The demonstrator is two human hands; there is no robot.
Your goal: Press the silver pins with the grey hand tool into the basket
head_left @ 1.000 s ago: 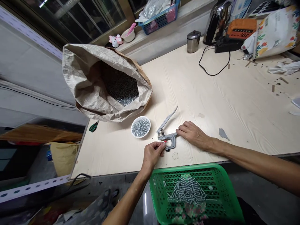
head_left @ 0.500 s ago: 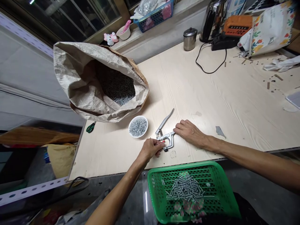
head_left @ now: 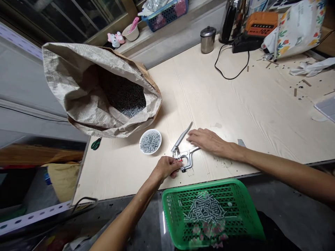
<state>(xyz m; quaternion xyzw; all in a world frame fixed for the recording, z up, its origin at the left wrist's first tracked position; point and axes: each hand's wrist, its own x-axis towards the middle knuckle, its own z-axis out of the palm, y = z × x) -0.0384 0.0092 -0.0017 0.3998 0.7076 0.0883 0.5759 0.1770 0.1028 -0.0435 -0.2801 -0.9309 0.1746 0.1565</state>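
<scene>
A pair of snap-fastener pliers [head_left: 186,156] lies on the table with its two handles spread wide and a spring between them. My left hand [head_left: 167,166] is closed in a pinch at the jaws, beside a small red part. Whatever sits between those fingertips is too small to make out. Over the lower handle, my right hand [head_left: 209,142] reaches toward the upper handle with fingers stretched out and nothing in them. A white bowl [head_left: 141,149] of small silvery metal pieces stands just left of the pliers. Below the table edge, a green basket [head_left: 167,216] carries a heap of similar-looking pieces.
A large woven sack [head_left: 78,115], gaping wide, holds many dark metal pieces at the left. Green-handled scissors [head_left: 96,144] lie by the table's left edge. Toward the back are a metal canister [head_left: 208,41], an orange battery pack [head_left: 261,24] and a black cable [head_left: 222,74].
My right hand has let go of the lower handle and moved up between the handles. My left hand stays pinched at the jaws. The whole view has shifted slightly.
</scene>
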